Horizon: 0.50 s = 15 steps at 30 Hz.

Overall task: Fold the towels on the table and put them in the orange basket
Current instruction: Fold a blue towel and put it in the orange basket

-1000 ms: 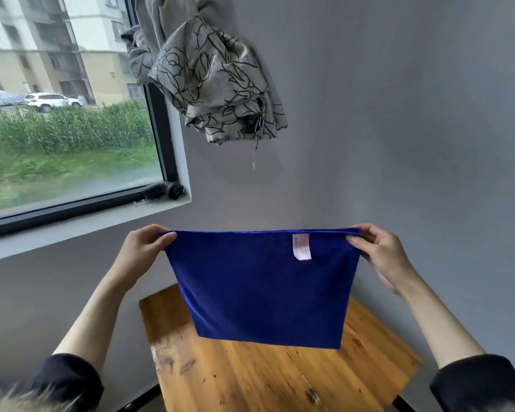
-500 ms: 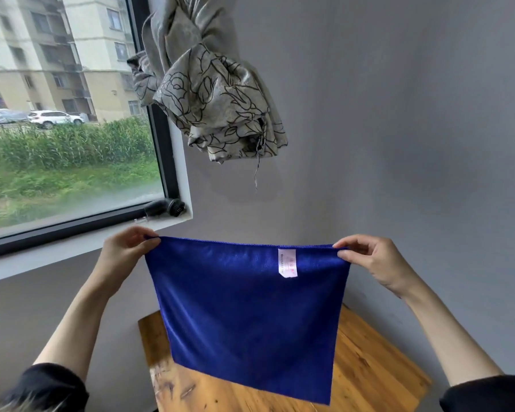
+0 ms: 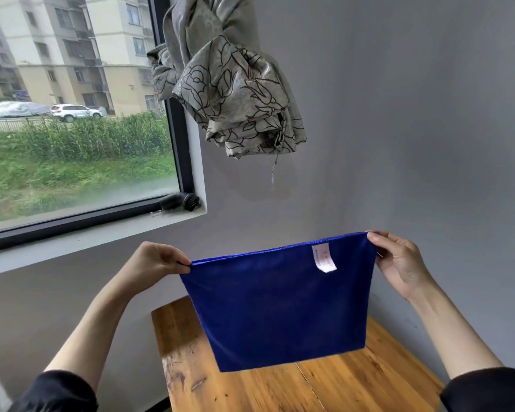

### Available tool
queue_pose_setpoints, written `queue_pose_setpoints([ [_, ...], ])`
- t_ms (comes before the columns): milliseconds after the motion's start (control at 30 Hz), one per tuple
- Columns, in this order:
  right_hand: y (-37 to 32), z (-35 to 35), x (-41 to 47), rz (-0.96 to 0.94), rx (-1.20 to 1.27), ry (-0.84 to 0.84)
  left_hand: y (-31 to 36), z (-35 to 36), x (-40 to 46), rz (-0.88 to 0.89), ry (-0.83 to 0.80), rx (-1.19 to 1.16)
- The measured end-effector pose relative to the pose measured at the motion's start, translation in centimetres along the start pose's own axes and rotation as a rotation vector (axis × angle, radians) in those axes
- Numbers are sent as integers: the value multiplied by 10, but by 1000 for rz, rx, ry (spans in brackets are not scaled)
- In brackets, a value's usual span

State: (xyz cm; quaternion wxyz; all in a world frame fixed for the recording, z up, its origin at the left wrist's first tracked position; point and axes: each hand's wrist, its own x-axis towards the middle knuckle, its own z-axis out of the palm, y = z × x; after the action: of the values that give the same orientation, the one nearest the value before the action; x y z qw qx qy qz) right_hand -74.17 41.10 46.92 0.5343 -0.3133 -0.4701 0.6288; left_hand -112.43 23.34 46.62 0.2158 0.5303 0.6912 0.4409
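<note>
one blue towel [image 3: 280, 307] is held up in the air in front of the person, hanging flat and spread to full width above the far end of a wooden table [image 3: 354, 382]. the left hand [image 3: 153, 264] pinches the towel's upper left corner, fingers curled with the corner caught between thumb and fingertips. the right hand [image 3: 399, 261] pinches the upper right corner in the same way, thumb and forefinger closed on the hem, remaining fingers loosely bent behind it. the top edge runs taut between the two hands and sits tilted, the right corner higher than the left. a small white label [image 3: 324, 259] is sewn just below the top hem, near the right hand, and faces the camera. the lower edge of the towel hangs free; whether it touches the tabletop cannot be told from this angle. both forearms are bare, with dark sleeves [image 3: 57, 391] pushed up near the bottom corners of the view. the table shows worn marks on its planks at the left side. behind it stands a grey wall [image 3: 414, 114]. to the upper left is a window [image 3: 72, 114] with a dark frame, looking onto grass, parked cars and apartment blocks. a patterned grey curtain [image 3: 235, 90] is bunched and knotted beside the window frame, hanging above the towel and well apart from it. a small dark object [image 3: 180, 201] lies on the window sill at the frame's lower right corner.
</note>
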Motion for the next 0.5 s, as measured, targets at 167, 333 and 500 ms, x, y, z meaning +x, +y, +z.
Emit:
queue_pose_setpoints([
  [167, -1, 7, 3, 0, -59, -32, 1, 4, 5, -21, 88, 208],
  [333, 1, 8, 5, 68, -5, 14, -2, 5, 7, -101, 153, 8],
  [500, 3, 4, 10, 236, 210, 29, -5, 5, 9, -261, 43, -565],
])
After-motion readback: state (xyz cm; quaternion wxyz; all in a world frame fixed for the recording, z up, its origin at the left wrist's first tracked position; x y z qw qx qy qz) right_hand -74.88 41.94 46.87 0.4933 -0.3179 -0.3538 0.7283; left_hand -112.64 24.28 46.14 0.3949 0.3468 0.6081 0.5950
